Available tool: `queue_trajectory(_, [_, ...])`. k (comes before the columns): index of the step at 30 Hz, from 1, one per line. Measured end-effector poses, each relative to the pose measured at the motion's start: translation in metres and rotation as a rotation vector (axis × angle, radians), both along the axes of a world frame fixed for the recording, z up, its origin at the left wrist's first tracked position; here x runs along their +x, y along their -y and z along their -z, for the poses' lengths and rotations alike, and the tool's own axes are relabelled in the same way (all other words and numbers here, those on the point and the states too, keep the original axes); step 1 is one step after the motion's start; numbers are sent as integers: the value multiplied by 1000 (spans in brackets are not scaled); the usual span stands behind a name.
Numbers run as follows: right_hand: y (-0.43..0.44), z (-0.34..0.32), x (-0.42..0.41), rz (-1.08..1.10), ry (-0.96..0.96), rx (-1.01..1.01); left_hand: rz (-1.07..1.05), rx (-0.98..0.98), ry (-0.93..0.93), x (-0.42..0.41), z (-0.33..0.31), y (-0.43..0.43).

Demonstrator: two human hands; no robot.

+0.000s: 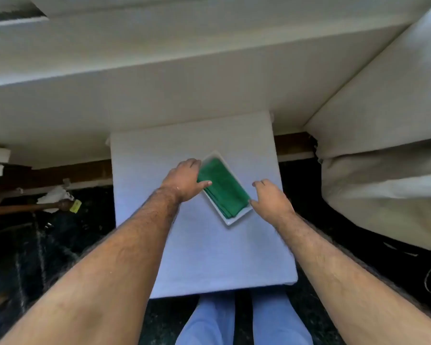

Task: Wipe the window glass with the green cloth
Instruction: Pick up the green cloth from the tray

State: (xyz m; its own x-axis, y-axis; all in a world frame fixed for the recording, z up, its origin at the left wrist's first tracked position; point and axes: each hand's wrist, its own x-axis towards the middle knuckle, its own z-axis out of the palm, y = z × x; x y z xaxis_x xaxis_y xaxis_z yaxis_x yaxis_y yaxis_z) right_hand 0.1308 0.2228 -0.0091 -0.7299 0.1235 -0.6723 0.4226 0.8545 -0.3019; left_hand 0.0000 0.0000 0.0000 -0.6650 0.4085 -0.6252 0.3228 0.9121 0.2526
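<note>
head view: looking straight down at a white table [204,257]
green cloth [223,188]: folded, sitting in a white tray [230,221] turned diagonally on the table
left hand [184,179]: open, thumb resting on the cloth's left side
right hand [271,199]: open, fingertips at the tray's right edge

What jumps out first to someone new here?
The folded green cloth in a white tray, mid-table on a white tabletop. Both bare hands flank it: the left hand touches the cloth's left edge, the right hand rests at the tray's right rim.
</note>
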Motion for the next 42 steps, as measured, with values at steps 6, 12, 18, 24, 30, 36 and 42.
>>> queue_trajectory(6, [14,61,12,138,-7,1,-18,-56,-19,11,61,-11])
queue_trajectory(12, [22,88,17,231,-56,45,-12,-103,-143,12,93,-24])
queue_trajectory(18, [25,99,15,268,-55,54,-73,-162,-177,11,107,-32])
queue_trajectory(24, [25,86,12,397,-86,-60,-370,-15,-32,18,96,-33])
queue_trajectory(30, [18,65,13,701,-147,-352,-796,276,130,24,70,-19])
queue_trajectory(36, [2,22,6,828,-118,-539,-1034,527,300,28,21,1])
queue_trajectory(42, [-19,-64,-13,793,-238,-582,-1040,721,339,22,-72,5])
